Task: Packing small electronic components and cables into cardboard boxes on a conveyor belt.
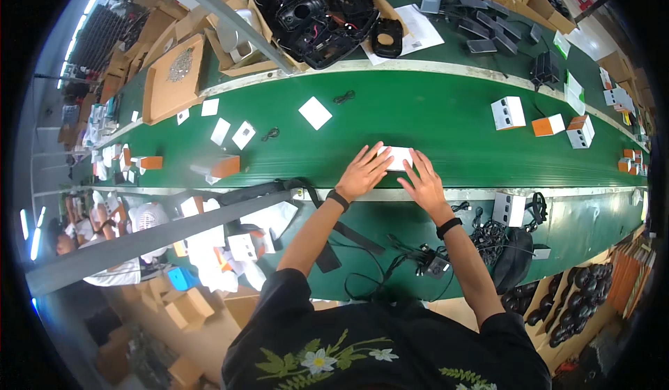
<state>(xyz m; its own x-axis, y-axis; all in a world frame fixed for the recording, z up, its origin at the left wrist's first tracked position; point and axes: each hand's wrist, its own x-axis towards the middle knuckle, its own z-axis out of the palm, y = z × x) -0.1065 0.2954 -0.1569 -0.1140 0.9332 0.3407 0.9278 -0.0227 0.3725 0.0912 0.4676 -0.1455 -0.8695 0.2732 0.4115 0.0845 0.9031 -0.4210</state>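
Note:
A small white box lies on the green conveyor belt, near its front edge. My left hand reaches over the box's left end, with fingers stretched out and their tips on or against it. At the right end is my right hand, fingers spread, its fingertips at the box's edge. Neither hand wraps round the box. Each wrist wears a dark band. Beyond the left hand, a white square card and a small coiled black cable lie on the belt.
White-and-orange boxes stand on the belt to the right. A cardboard tray and a bin of black plastic parts are beyond it. Tangled black cables lie on the near bench. A grey metal bar crosses at left; people sit beyond.

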